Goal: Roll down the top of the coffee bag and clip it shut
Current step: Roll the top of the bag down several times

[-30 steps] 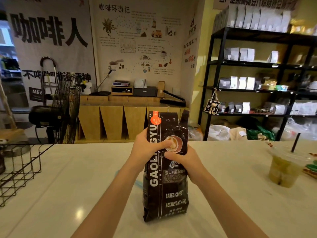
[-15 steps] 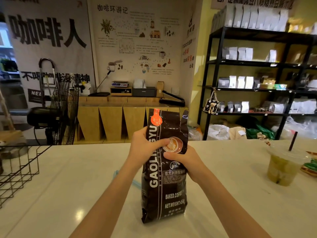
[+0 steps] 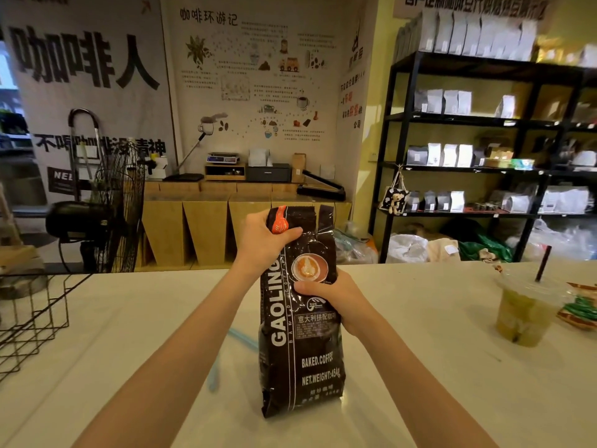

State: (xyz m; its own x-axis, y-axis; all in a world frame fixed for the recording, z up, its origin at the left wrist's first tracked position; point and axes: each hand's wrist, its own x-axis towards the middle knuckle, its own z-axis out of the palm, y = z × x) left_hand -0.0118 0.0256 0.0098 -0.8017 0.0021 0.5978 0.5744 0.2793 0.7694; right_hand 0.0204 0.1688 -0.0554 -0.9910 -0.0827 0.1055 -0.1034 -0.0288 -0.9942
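A tall black coffee bag (image 3: 303,360) with white lettering stands upright on the white counter (image 3: 420,367). My left hand (image 3: 261,242) grips the bag near its top left corner, thumb across the front by the orange mark. My right hand (image 3: 336,299) holds the bag's right side at mid-height, thumb pressed on the front below the cup picture. The top edge of the bag is upright and unrolled. A pale blue object (image 3: 226,360), partly hidden behind the bag and my left forearm, lies on the counter; I cannot tell what it is.
A black wire basket (image 3: 29,318) sits at the counter's left edge. A plastic cup of green drink with a dark straw (image 3: 523,315) stands at the right, snack packets (image 3: 581,308) beside it. Behind the counter are a fan, wooden cabinets and black shelves of bags.
My left hand has slid up from the bag's middle to its top left corner. My right hand stays at mid-height. The bag stands in the same spot.
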